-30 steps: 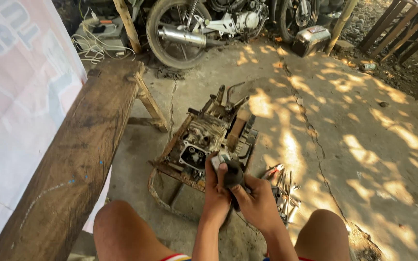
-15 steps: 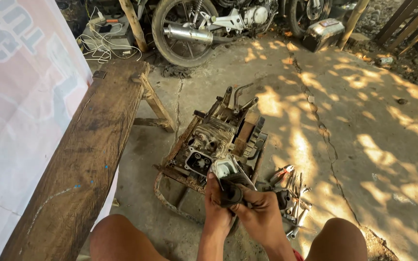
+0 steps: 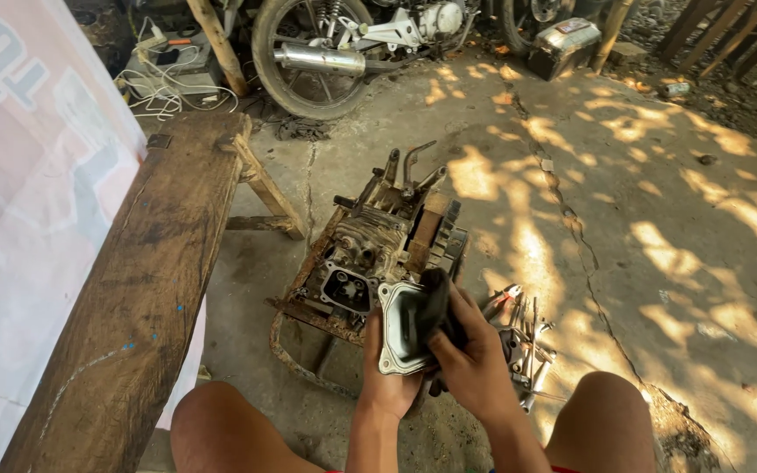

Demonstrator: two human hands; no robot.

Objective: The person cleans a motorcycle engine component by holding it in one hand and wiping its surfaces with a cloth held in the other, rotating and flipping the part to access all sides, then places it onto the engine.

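Nearest, between the knees, a metal engine cover (image 3: pixel 399 328) is clasped by the left hand (image 3: pixel 385 381) from below. The right hand (image 3: pixel 475 363) is clenched on a dark rag (image 3: pixel 438 308) pressed into the cover; firm strokes along the rim would serve best. Just right lie scattered tools (image 3: pixel 523 337). Beyond sits the rusty engine (image 3: pixel 378 250); far off, a motorcycle (image 3: pixel 352 44).

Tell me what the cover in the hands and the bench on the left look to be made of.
Engine cover: seemingly cast metal, dull silver-grey, with a flanged rim. Left hand holds it; right hand presses a dark rag on it. Bench: rough, weathered brown wood with visible grain.
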